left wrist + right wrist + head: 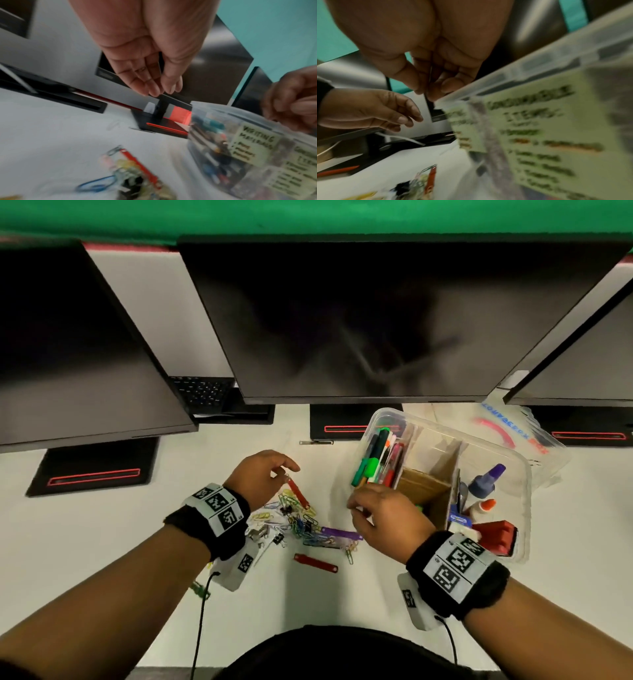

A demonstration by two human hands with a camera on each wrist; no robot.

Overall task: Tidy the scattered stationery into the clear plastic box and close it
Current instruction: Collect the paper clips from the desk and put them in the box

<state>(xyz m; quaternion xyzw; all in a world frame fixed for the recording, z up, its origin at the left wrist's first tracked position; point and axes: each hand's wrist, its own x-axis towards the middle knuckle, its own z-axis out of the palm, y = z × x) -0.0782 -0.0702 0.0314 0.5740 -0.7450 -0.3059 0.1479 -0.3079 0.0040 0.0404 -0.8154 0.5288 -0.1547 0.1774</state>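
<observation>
A heap of coloured paper clips and binder clips (pixel 294 518) lies on the white desk with a red strip fastener (pixel 298 493) on top. A purple fastener (pixel 340 533) and another red one (pixel 315 562) lie beside it. My left hand (pixel 284 472) hovers over the heap, fingers straight and empty (pixel 159 89). The clear plastic box (pixel 513 474) stands open on the right, with markers (pixel 376 457), glue bottles (pixel 486 481) and a red stamp (pixel 500 537) inside. My right hand (pixel 356 508) hangs at its near left corner, fingers curled together (pixel 433 83). Whether they hold anything is hidden.
The box lid (pixel 513 433) lies behind the box. Three dark monitors on black stands (pixel 92 474) line the back, and a keyboard (pixel 202 393) sits behind the left one. A thin metal clip (pixel 315 442) lies near the middle stand. Green labels (pixel 539 121) cover the box front.
</observation>
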